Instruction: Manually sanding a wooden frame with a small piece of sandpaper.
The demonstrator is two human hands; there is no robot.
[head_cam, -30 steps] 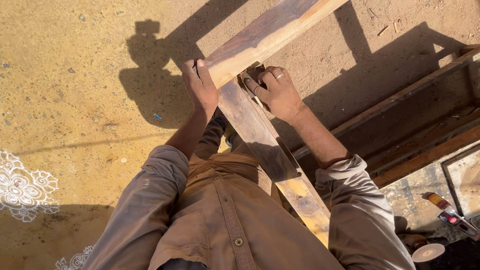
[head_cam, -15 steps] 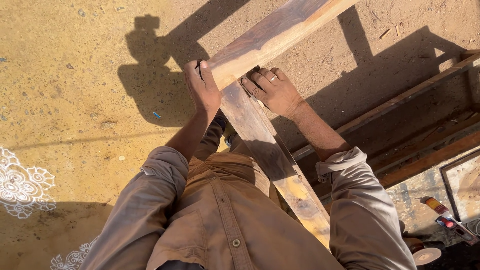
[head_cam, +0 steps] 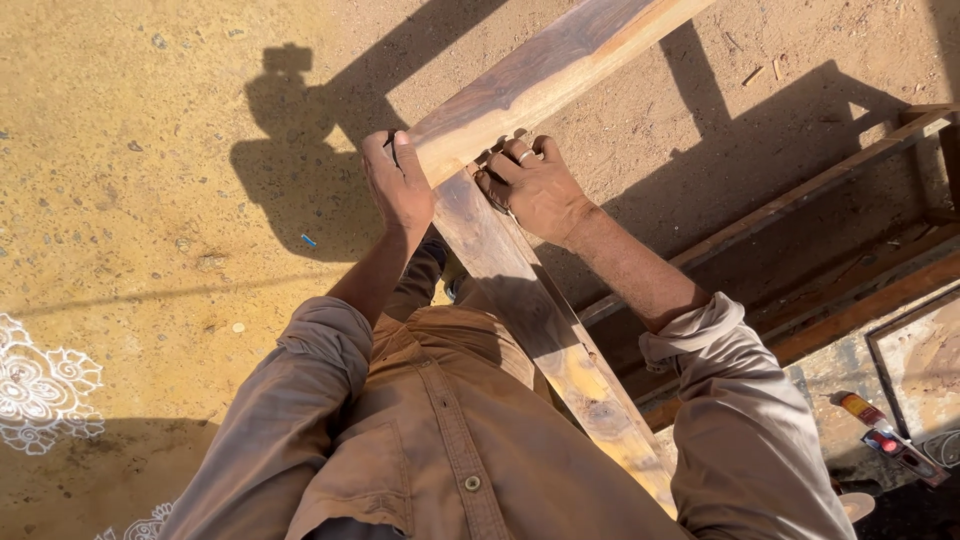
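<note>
Dirt yard; hands [head_cam: 400, 185] [head_cam: 535, 190] clasping frame corner [head_cam: 455, 160]

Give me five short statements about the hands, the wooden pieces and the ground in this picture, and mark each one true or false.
1. Both hands are at the corner where two wooden pieces meet. True: the left hand grips the outer end of the upper wooden piece, and the right hand rests at the inner side, against the lower wooden piece.
2. The right hand wears a ring. True.
3. The person wears work gloves. False: both hands are bare.
4. The ground is wet grass. False: the ground is dry, sandy earth.
5. A white drawn pattern lies on the ground at the right edge. False: it is at the left edge.
</note>
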